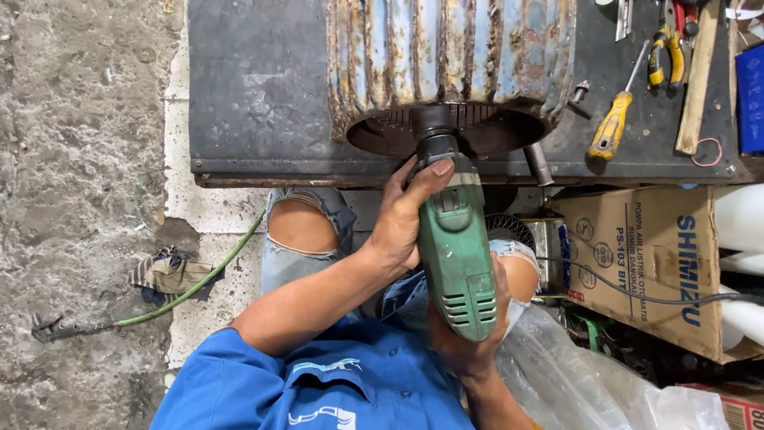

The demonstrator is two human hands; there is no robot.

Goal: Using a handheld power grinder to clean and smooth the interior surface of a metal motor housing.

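Gripping a green drill [456, 263], both hands press it into the rusty motor's [452, 72] open rim.

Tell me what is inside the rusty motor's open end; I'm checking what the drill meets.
The drill points its dark nose into the motor opening. Around it shows a rusty ring of slots. The drill's tip and anything deeper are hidden by the nose and shadow.

Motor housing [454, 56] rusty ribbed metal; drill [458, 263] scuffed green plastic; box [652, 255] matt cardboard.
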